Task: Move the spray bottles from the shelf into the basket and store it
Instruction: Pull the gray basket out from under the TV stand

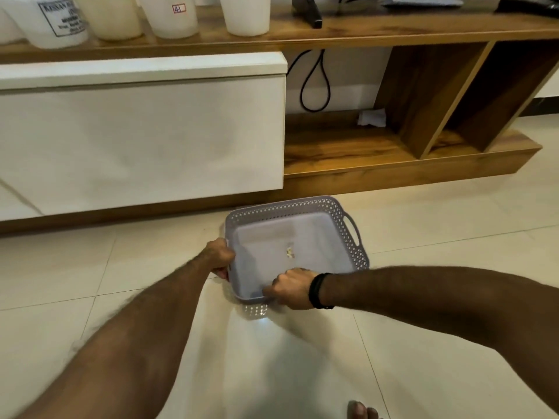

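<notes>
The left hand (220, 257) is closed around the left end rim of the basket (302, 207), fingers curled under the edge where a handle slot would sit. The right hand (295, 288) grips the near long rim close to the near-left corner, fist closed over the wall; a black band (317, 290) circles that wrist. Both forearms reach in from the bottom of the view, and the basket sits between the two hands, slightly beyond them.

The basket is a shallow, rectangular tray of pale grey plastic with rounded corners, a smooth solid bottom and low walls pierced by rows of small holes. An oval handle slot (352, 228) shows in the right end wall. Its long axis runs roughly left to right, turned a little so the right end points farther away. Inside lies only a small scrap (289, 251) (paper or a sticker, too small to tell). No spray bottles are in it.

The basket is low over the glossy cream tiled floor (423, 343), whether touching or just lifted I cannot tell, near the base of a wooden shelf unit (363, 28). A white drawer front (142, 131) fills the unit's left part; an open wooden compartment (341, 146) lies to the right, with a black cable (314, 83) looping behind. White plastic tubs (169, 16) stand on the top shelf.
</notes>
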